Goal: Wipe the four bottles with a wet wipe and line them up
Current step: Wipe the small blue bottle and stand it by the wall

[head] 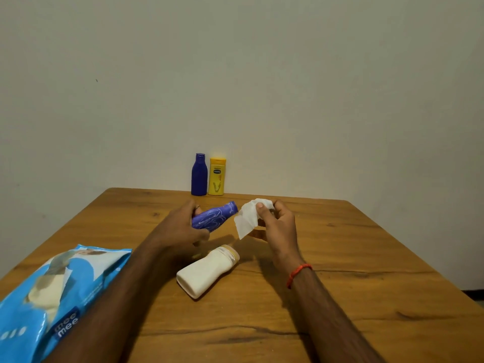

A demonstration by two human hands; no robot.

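Left hand point(183, 226): fingers gripped patterned blue bottle point(214, 218), tilted.
Right hand point(277, 226): fingers pinched white wipe point(246, 221).
Wipes pack point(52, 297): read "mee mee".
Yellow bottle point(217, 176): label too small to read.

Both forearms reach forward, the left hand point(180, 226) curled closed in a grip, the right hand point(277, 226) pinching, fingers bent.

Two bare forearms, no sleeves in view. Left hand point(183, 229): no watch or band showing, wrist plain. Right hand point(277, 226): thin red-orange thread band point(298, 274) tied round the wrist, slightly twisted, sitting just below the hand. No gloves. Rings cannot be told; fingers too blurred
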